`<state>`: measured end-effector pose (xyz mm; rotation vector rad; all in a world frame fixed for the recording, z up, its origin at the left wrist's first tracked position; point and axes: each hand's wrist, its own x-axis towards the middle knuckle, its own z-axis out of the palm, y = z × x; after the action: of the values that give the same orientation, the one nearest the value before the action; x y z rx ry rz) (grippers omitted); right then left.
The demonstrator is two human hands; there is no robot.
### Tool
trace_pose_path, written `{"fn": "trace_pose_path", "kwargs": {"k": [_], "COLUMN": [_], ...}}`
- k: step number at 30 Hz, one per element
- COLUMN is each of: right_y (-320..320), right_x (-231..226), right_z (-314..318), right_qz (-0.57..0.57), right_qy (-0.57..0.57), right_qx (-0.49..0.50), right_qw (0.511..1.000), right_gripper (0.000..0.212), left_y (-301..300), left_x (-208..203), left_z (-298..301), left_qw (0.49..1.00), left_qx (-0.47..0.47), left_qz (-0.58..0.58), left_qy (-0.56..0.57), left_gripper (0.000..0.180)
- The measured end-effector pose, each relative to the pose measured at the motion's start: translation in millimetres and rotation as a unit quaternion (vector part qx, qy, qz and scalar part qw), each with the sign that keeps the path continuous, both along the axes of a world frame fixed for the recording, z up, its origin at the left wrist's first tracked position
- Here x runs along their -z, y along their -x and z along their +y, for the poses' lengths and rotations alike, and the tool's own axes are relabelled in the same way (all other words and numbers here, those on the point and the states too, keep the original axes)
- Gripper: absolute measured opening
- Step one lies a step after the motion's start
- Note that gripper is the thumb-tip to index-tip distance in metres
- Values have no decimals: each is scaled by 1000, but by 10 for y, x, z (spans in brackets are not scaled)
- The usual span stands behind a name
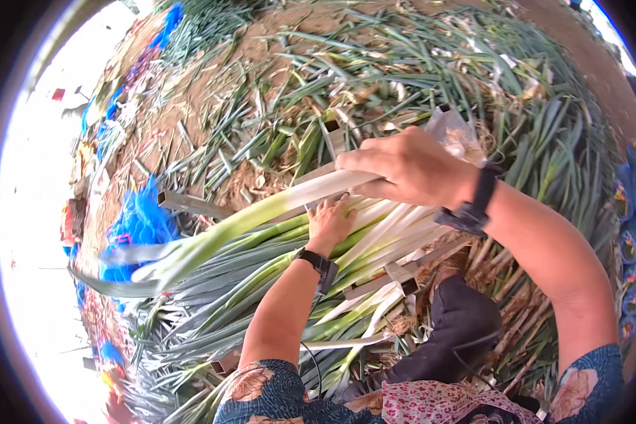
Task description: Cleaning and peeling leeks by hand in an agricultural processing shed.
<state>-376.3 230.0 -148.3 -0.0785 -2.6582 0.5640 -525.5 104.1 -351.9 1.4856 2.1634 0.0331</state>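
Note:
My right hand point(411, 164) is closed round the white shank of a leek point(254, 215), lifted over the pile, its green leaves trailing to the left and blurred at the tips. Below it lies a thick bundle of leeks point(261, 265), white ends to the right and leaves to the left. My left hand point(331, 223) rests on that bundle near the white stems, its fingers stretched out over them. Square metal tubes of a frame point(194, 205) stick out around the bundle. Dark straps with small devices sit on both wrists.
Blue netting point(140, 222) lies left of the bundle. Loose leaves and trimmings point(403, 63) cover the brown soil ahead. More leeks with roots point(516, 311) are heaped at the right, beside my dark-trousered leg point(459, 318). Colourful blue packaging point(630, 240) stands at the far right.

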Motion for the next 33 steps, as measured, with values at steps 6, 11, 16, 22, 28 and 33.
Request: {"fn": "trace_pose_path", "kwargs": {"k": [6,11,16,22,28,33], "right_y": [277,-156,-120,-150,-306,-406], "right_x": [1402,2074,2332,2375,2398,2214], "right_z": [287,451,363,408,461,331], "right_qz": [-199,-184,-189,-197,-227,-201], "right_qy": [3,-8,80,57,51,92], "right_qx": [136,334,398,373,371,330], "right_qw": [971,924,894,905,899,918], "right_gripper": [25,23,29,29,37,41], "left_y": [16,37,268,962,864,1297], "left_x": [-38,-19,210,51,-79,335], "left_z": [-60,24,-69,-132,-44,-169], "left_qw": [1000,988,936,764,968,995], "left_qx": [-14,-70,-121,-363,116,11], "left_qz": [24,-131,-323,-517,157,-98], "left_qy": [-14,28,-67,-132,-159,10], "left_gripper": [52,52,52,48,36,49]}}
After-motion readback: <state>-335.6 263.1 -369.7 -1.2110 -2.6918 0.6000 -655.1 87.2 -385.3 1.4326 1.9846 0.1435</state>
